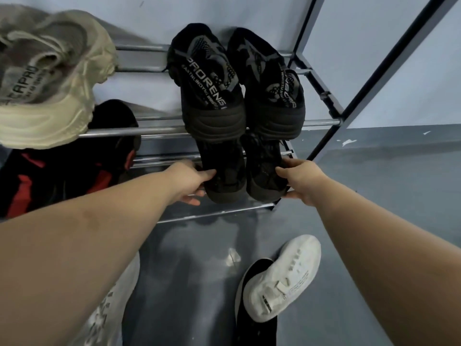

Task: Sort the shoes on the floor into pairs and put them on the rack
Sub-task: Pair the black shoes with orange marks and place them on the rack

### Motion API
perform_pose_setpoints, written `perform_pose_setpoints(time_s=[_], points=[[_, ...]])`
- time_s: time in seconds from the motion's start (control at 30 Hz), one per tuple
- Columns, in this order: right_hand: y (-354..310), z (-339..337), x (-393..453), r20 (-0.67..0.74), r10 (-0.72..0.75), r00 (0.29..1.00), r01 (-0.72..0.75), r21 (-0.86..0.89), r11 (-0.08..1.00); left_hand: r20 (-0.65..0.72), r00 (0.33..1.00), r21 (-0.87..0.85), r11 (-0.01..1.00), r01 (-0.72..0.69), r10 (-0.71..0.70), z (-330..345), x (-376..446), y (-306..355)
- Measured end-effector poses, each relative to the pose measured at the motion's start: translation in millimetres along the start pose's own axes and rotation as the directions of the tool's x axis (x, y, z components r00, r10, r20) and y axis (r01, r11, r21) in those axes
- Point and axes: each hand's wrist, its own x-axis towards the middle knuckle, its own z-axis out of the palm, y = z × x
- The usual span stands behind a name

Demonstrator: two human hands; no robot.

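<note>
Two black mesh shoes lie side by side on a lower tier of the metal rack (219,213). My left hand (192,182) grips the left black shoe (224,176) at its heel. My right hand (299,181) grips the right black shoe (264,176) the same way. On the tier above stands a pair of black sneakers with grey lettering (212,91) (272,91). A white sneaker (282,278) lies on the floor at the lower right, resting on a black shoe (257,325). Another white shoe (109,303) shows under my left forearm.
A beige sneaker (45,78) sits on the upper tier at the left. Below it are black and red shoes (62,168). The rack's dark frame posts (349,101) rise at the right against a pale wall. The floor (374,171) is grey.
</note>
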Motion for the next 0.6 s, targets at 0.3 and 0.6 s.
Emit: perform_pose_setpoints(time_s=[0.3,0.6], points=[[-5,3,-4,0.023,-0.029,0.999,0.034,-0.282,0.959,-0.042,0.998,0.053,0.998,-0.045,0.047,3,-8,-2],[-3,8,-61,0.088,-0.245,0.966,0.199,-0.856,0.478,-0.007,0.891,0.901,0.39,-0.192,0.455,5,-64,-4]])
